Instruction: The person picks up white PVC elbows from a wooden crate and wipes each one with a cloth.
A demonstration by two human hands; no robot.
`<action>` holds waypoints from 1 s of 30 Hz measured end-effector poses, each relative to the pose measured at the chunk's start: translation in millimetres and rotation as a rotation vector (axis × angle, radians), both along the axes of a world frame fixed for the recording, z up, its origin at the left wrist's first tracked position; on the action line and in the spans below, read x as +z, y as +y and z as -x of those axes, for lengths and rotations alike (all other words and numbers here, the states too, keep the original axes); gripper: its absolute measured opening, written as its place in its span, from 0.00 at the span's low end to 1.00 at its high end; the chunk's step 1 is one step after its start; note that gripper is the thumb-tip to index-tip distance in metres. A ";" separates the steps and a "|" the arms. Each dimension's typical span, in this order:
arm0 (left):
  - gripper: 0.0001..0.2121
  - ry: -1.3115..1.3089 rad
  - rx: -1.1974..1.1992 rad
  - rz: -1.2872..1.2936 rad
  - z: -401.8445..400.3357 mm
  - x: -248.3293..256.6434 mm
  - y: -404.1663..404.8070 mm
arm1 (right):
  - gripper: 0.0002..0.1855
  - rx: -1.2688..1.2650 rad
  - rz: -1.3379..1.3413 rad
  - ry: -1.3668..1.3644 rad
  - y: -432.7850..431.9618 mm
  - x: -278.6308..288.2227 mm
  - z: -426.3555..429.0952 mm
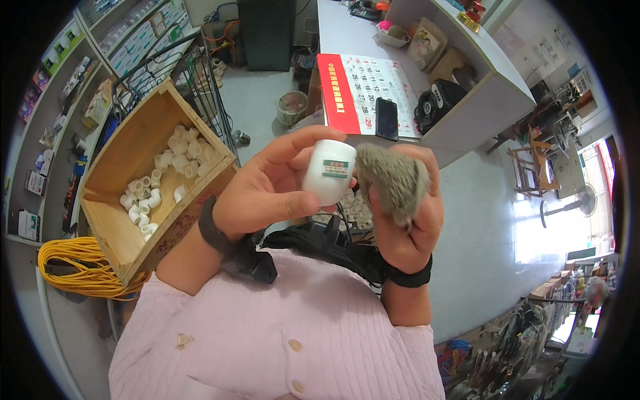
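Between thumb and fingers, my left hand [272,182] holds a white plastic pipe fitting [327,175] with a small green-and-white label that bears writing. Just to its right, my right hand [415,225] is closed on a fuzzy grey-green cloth [392,180], whose left edge comes up close to the fitting; whether they touch I cannot tell. To the left, a tilted wooden box [115,200] holds many white pipe elbows [180,155]. More small white fittings [357,210] lie below and behind my hands, partly hidden by them.
Ahead stands a desk [340,30] with a red-and-white calendar [365,90], a phone [386,119] and a black speaker [440,102]. A wire cart [220,110] is behind the box. Coiled yellow cable [85,267] and stocked shelves [95,55] are at left.
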State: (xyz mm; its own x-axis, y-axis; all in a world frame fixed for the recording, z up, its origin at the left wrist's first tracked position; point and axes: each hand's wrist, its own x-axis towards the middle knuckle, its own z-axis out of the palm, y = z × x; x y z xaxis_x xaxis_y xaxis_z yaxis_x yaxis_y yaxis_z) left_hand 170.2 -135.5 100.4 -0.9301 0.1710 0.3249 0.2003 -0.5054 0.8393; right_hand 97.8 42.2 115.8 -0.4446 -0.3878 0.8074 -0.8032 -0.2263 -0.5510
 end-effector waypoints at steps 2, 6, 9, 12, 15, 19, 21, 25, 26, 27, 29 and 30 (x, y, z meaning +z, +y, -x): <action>0.31 -0.017 0.007 0.018 0.6 2.0 0.0 | 0.17 -0.025 -0.046 0.014 -4.6 -3.4 1.9; 0.38 -0.116 0.069 0.044 -1.3 8.0 2.9 | 0.17 -0.127 -0.113 0.144 -4.3 -8.2 4.6; 0.38 -0.100 0.083 0.043 -0.6 6.7 3.6 | 0.14 -0.220 -0.102 0.234 -7.1 -7.6 2.6; 0.39 -0.098 0.099 0.036 -0.1 6.9 5.5 | 0.11 -0.296 -0.094 0.350 -7.8 -12.2 5.3; 0.40 -0.112 0.083 0.007 0.4 9.2 7.1 | 0.12 -0.297 -0.103 0.444 -1.3 -24.5 10.5; 0.41 -0.131 0.050 0.008 1.3 9.6 6.8 | 0.12 -0.322 -0.085 0.477 1.0 -26.6 9.2; 0.41 -0.132 0.054 0.007 1.7 8.9 7.8 | 0.11 -0.332 -0.080 0.454 1.2 -27.3 7.0; 0.42 -0.138 0.036 0.021 1.5 9.8 7.9 | 0.11 -0.331 -0.082 0.414 2.1 -26.3 1.7; 0.42 -0.133 0.059 0.023 2.0 9.4 7.7 | 0.11 -0.331 -0.076 0.402 2.1 -27.1 1.4; 0.42 -0.127 0.082 0.025 2.6 8.3 7.4 | 0.11 -0.306 -0.076 0.422 2.1 -27.8 2.2; 0.42 -0.103 0.110 0.026 3.0 7.3 6.8 | 0.11 -0.255 -0.076 0.461 1.2 -28.5 5.2; 0.42 -0.085 0.114 0.025 2.8 7.2 6.4 | 0.11 -0.274 -0.064 0.463 -2.0 -22.9 4.2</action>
